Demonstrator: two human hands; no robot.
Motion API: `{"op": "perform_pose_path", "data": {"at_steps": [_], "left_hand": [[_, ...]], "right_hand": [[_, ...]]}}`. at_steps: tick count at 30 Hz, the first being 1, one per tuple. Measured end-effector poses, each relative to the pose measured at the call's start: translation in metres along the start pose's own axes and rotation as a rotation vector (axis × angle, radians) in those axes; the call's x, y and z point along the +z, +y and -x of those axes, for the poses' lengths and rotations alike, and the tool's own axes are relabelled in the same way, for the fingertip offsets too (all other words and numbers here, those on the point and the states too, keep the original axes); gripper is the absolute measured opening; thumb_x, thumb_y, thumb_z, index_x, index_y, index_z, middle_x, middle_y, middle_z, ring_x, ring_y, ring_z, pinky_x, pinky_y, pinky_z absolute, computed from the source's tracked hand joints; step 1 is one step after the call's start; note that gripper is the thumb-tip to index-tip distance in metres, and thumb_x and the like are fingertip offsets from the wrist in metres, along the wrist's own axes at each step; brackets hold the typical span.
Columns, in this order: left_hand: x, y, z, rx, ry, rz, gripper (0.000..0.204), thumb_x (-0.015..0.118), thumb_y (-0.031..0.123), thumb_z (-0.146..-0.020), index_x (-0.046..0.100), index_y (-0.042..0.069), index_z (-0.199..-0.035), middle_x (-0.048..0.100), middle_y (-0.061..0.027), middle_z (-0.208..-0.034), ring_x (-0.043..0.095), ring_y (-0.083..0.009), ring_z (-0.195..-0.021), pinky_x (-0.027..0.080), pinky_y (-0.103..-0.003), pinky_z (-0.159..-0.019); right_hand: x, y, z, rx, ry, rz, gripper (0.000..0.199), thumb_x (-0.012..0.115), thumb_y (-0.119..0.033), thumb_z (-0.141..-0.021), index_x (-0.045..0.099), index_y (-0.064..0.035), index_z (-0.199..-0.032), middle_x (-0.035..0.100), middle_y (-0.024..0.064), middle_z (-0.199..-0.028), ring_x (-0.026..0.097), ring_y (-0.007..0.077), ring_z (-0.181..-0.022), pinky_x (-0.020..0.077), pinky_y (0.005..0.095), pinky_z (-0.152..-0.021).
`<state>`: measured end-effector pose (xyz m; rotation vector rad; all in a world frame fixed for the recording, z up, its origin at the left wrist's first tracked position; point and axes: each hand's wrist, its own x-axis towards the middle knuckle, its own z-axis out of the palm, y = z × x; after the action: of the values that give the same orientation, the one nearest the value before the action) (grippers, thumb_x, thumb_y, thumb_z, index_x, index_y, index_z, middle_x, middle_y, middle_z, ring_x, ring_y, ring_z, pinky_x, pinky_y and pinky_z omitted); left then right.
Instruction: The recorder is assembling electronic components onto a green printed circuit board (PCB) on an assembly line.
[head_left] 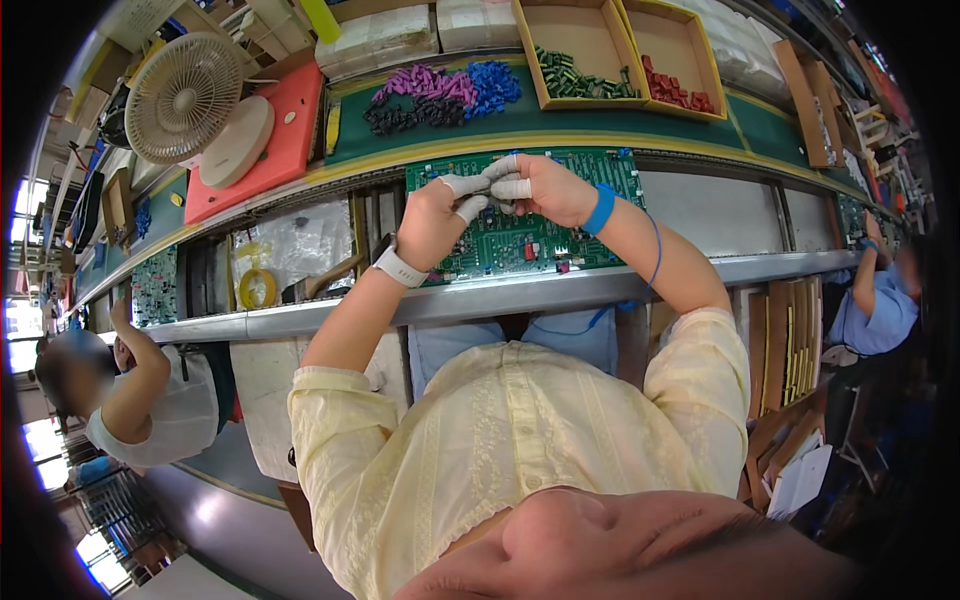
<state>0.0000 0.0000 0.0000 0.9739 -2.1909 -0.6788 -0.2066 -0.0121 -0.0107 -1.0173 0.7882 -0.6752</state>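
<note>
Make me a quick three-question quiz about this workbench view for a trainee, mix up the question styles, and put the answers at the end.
1. True or false: the person wears a flat blue wristband on the right wrist.

2. Multiple choice: which small parts lie in the right one of the two open, yellow-edged cardboard trays?
A) purple
B) red
C) blue

3. Short answer: what flat thing lies beneath the person's left hand and right hand?

Key:
1. True.
2. B, small red parts.
3. A green rectangular printed circuit board.
</note>
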Motion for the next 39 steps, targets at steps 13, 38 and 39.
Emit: {"op": "perform_pose_path", "data": {"at_steps": [13, 38, 39], "left_hand": [[-0.019, -0.023, 0.029, -0.365, -0.136, 0.044, 0.013, 0.060, 0.010, -0.081, 0.061, 0.000, -0.090, 0.064, -0.0134, -0.081, 0.062, -0.0221, -0.070, 0.048, -0.031, -0.063], [0.014, -0.018, 0.035, -0.127, -0.095, -0.261, 0.011, 0.061, 0.015, -0.077, 0.061, 0.005, -0.082, 0.060, -0.0157, -0.075, 0.059, -0.0332, -0.069, 0.048, -0.041, -0.061], [0.014, -0.018, 0.034, -0.145, -0.106, -0.257, 0.010, 0.061, 0.014, -0.078, 0.061, 0.004, -0.081, 0.060, -0.0163, -0.075, 0.058, -0.0338, -0.069, 0.047, -0.040, -0.062]], "right_hand": [[0.001, 0.007, 0.010, 0.066, 0.114, 0.079, 0.025, 0.064, -0.012, -0.082, 0.058, -0.0013, -0.103, 0.060, 0.0031, -0.085, 0.056, 0.0099, -0.072, 0.0453, 0.0226, -0.061], [0.020, 0.032, -0.002, -0.425, 0.134, 1.222, 0.014, 0.060, -0.018, -0.076, 0.064, -0.0089, -0.086, 0.061, 0.0084, -0.081, 0.056, 0.0278, -0.085, 0.0412, 0.0403, -0.075], [0.021, 0.033, -0.005, -0.461, 0.138, 1.310, 0.013, 0.060, -0.017, -0.075, 0.064, -0.0100, -0.085, 0.060, 0.0075, -0.081, 0.055, 0.0268, -0.086, 0.0388, 0.0401, -0.077]]}}
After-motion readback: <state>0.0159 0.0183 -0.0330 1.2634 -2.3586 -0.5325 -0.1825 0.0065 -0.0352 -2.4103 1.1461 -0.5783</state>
